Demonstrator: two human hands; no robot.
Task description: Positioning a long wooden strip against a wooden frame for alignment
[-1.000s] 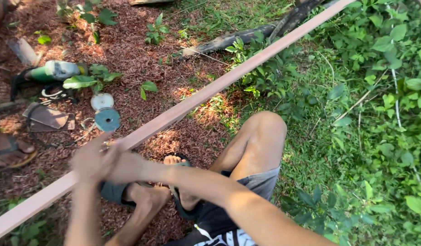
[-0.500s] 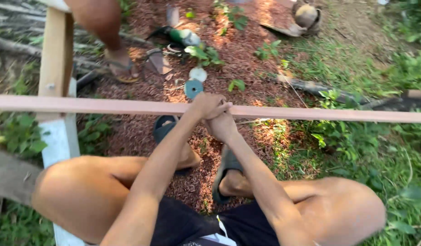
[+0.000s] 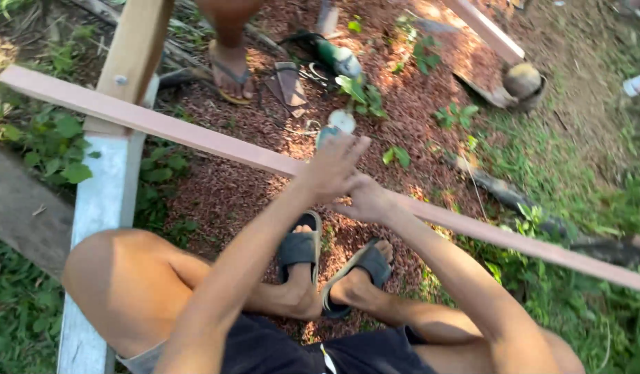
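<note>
A long pinkish wooden batten (image 3: 195, 138) runs across the view from upper left to lower right, above my knees. My left hand (image 3: 331, 168) lies over its middle, fingers spread and pressing on it. Just to the right, my right hand (image 3: 365, 201) grips the same batten, touching my left hand. I am crouched, with my feet in dark sandals (image 3: 302, 249) on reddish sawdust ground.
A white-painted plank (image 3: 98, 208) and a bare wooden board (image 3: 136, 48) lie under the batten at left. Another person's sandalled foot (image 3: 230, 73) stands beyond. A green angle grinder (image 3: 337, 59), loose discs (image 3: 342, 121) and a coconut husk (image 3: 524, 79) lie on the ground.
The view has swung, so the batten now slopes down to the right. My left hand has opened flatter over it. My right hand keeps its grip.
</note>
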